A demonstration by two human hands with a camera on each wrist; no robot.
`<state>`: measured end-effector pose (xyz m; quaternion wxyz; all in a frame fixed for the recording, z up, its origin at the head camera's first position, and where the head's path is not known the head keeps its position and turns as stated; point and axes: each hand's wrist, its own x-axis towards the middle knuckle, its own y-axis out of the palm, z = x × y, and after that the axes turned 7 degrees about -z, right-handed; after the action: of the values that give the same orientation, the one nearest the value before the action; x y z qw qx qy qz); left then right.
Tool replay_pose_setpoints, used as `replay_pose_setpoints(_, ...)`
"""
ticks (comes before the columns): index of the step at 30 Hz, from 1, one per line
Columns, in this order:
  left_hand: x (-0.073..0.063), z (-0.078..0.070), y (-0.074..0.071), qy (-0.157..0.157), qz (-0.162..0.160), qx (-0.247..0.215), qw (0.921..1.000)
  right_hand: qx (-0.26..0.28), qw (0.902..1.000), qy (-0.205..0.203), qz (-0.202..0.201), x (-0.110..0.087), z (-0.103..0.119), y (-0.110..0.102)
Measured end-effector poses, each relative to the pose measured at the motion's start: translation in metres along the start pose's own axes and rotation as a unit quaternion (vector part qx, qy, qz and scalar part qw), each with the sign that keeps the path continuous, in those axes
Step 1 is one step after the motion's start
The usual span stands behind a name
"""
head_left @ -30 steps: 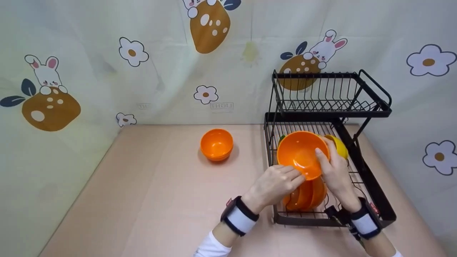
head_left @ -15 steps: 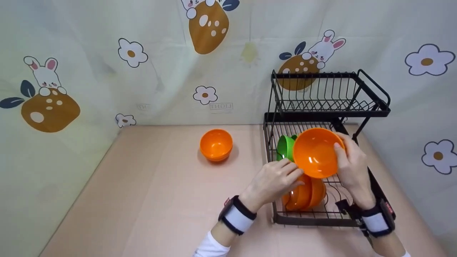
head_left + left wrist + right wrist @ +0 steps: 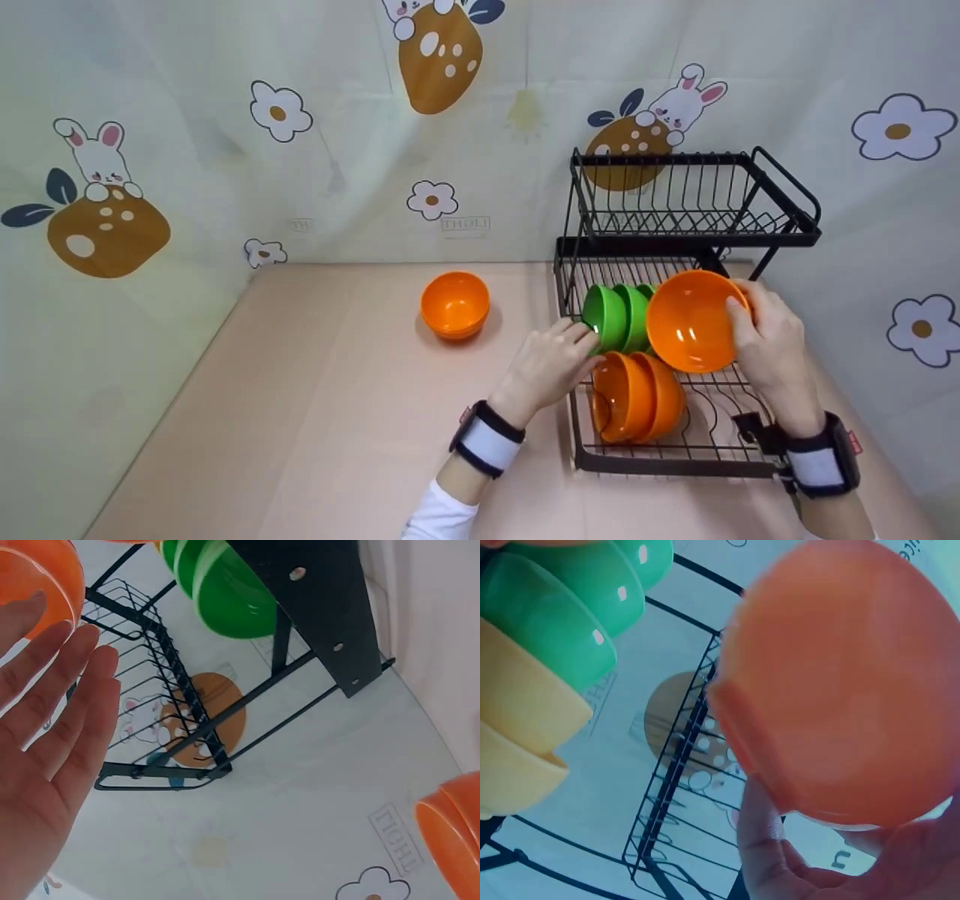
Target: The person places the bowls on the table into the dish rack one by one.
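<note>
My right hand (image 3: 772, 345) grips the right rim of an orange bowl (image 3: 694, 322), thumb inside it; its round underside fills much of the right wrist view. The bowl is held over the lower tier of a black dish rack (image 3: 675, 466). My left hand (image 3: 541, 369) is at the rack's left side, near the green bowls (image 3: 606, 319); its fingers (image 3: 82, 701) look straight and hold nothing in the left wrist view. In front of the green bowls, two orange bowls (image 3: 634, 397) stand on edge in the rack. Yellow bowls (image 3: 525, 712) show beside the green ones in the right wrist view.
Two nested orange bowls (image 3: 455, 306) stand on the pink tabletop (image 3: 360, 405) left of the rack. The rack's raised upper basket (image 3: 697, 199) overhangs the back of the lower tier. A patterned cloth (image 3: 337, 150) hangs behind.
My right hand has carried the orange bowl rightward, uncovering the green bowls in the head view. My left hand has drawn away from that bowl, leftward.
</note>
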<state>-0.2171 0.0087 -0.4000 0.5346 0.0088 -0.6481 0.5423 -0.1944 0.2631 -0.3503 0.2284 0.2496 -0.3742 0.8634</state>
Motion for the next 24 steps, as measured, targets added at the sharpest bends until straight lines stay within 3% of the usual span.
replay_pose_setpoints(6, -0.006, 0.018, 0.004, -0.08, 0.055, 0.0, 0.9953, -0.045, 0.9977, 0.011, 0.05, 0.002, -0.003, -0.006)
replay_pose_setpoints(11, -0.014, 0.036, 0.011, -0.148, 0.067, 0.037, 0.986, -0.093, 0.9906, 0.028, 0.096, 0.004, -0.006, -0.01)
replay_pose_setpoints(20, -0.03, 0.061, 0.022, -0.26, 0.091, 0.071, 0.9587, -0.137, 0.9786, 0.042, 0.148, 0.005, -0.009, -0.013)
replay_pose_setpoints(24, -0.037, 0.07, 0.025, -0.287, 0.105, 0.086, 0.9484, -0.152, 0.974, 0.047, 0.162, 0.005, -0.01, -0.014)
